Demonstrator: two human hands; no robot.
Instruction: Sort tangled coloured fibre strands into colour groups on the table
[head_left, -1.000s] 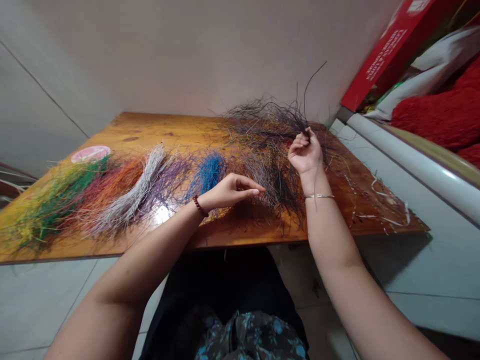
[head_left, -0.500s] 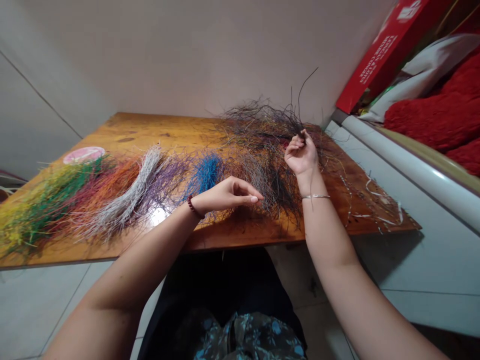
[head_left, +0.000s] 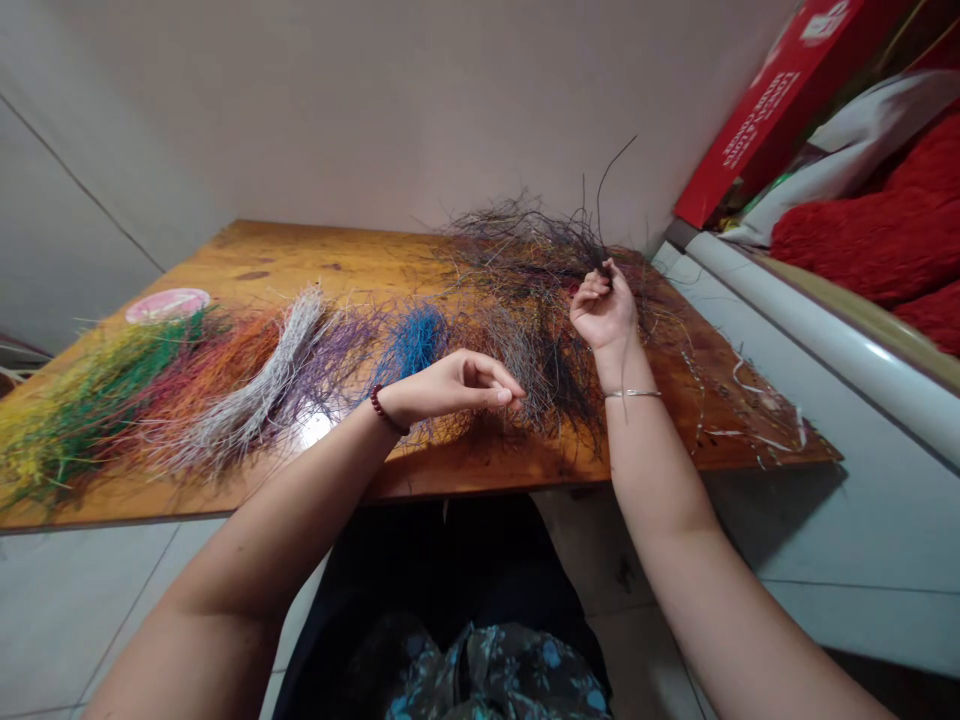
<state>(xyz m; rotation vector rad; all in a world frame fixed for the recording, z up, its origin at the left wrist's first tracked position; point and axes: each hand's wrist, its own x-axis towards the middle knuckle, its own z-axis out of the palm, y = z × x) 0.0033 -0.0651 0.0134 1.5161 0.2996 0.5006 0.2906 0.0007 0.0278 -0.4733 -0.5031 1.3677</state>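
My right hand [head_left: 604, 308] is closed in a pinch around a small bunch of dark wires [head_left: 606, 272], thin and bent. Out of its grip one long wire curls upward against the wall. Behind it lies a tangled heap of dark, mixed wires [head_left: 517, 235]. My left hand [head_left: 480, 384] hovers near the front of the table, its thumb pressed to its fingertips; anything between them is too small to make out. Just past its fingertips lies a bundle of grey wires [head_left: 525, 365], with black wires [head_left: 568, 380] to the right. A blue bundle [head_left: 417, 340] sits behind my left wrist.
On the wooden table [head_left: 300, 250], yellow, green [head_left: 161, 350], orange, white [head_left: 262, 390] and purple bundles lie to the left, by a pink-and-white disc [head_left: 168, 305]. White scraps [head_left: 750, 437] are scattered at the right corner. A white cabinet [head_left: 825, 430] adjoins, with a red box [head_left: 757, 110] above.
Both hands keep nearly the same pose and place. The view has shifted very slightly; no bundle has visibly moved.
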